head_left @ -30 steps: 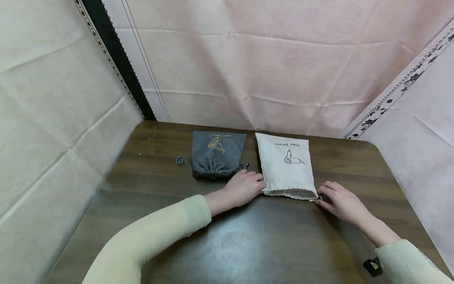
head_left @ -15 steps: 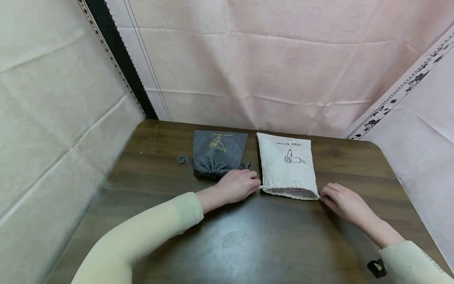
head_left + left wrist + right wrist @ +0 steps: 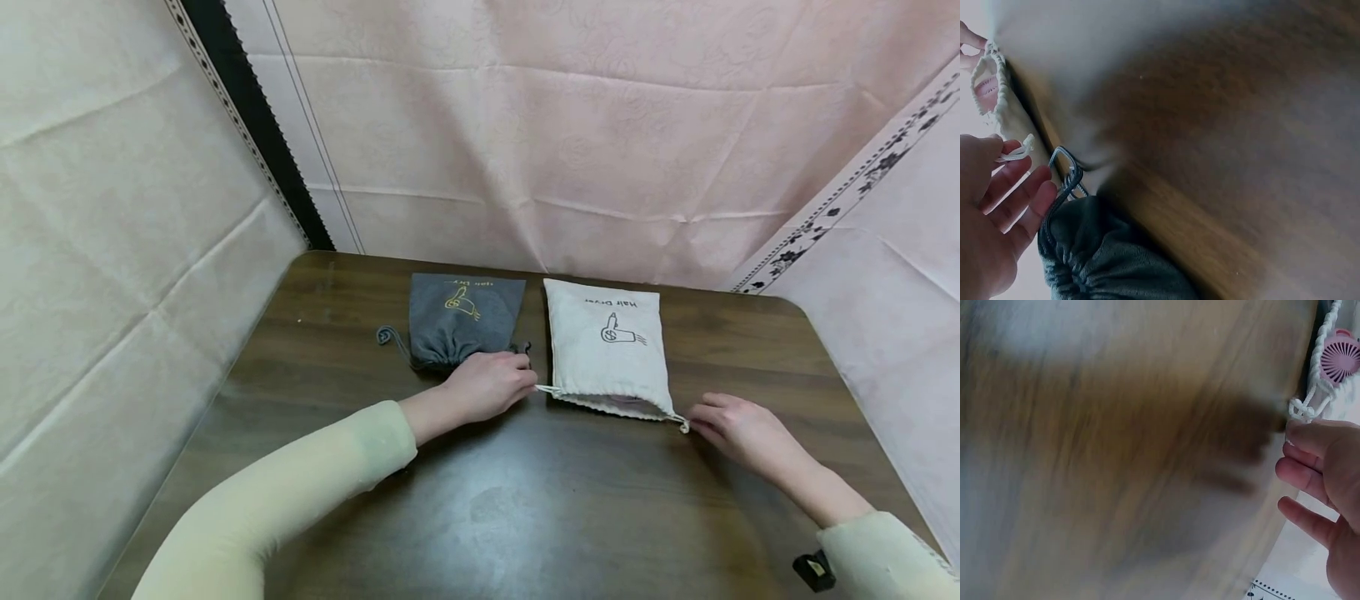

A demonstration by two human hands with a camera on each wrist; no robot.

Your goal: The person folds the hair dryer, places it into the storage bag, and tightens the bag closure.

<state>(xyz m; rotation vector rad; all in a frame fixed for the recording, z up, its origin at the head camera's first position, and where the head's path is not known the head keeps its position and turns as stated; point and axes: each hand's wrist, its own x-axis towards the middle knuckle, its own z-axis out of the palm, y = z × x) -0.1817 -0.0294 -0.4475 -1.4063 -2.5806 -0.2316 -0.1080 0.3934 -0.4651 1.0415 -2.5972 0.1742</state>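
Observation:
A white cloth drawstring bag [image 3: 609, 358], printed "Hair Dryer" with a dryer outline, lies flat on the table, its mouth facing me and gaping a little. My left hand [image 3: 491, 385] pinches the white cord end [image 3: 1019, 152] drawn out at the bag's left corner. At the right corner, my right hand [image 3: 742, 429] holds the knotted cord [image 3: 1302, 410] between thumb and finger. Through the mouth, a pink thing with a round slotted grille [image 3: 1340, 359] shows; most of it is hidden. A dark grey drawstring bag [image 3: 457, 329] lies just beyond my left hand, its neck gathered.
The brown wood-grain table [image 3: 480, 517] ends at a pale cloth backdrop [image 3: 600, 150], with more cloth on both sides. The grey bag's curled cord [image 3: 386, 335] sticks out leftward. A small black object [image 3: 814, 572] sits at my right cuff.
My hands have moved apart, the left one leftward and the right one rightward. More white cord now shows at both corners of the white bag. The grey bag stays put.

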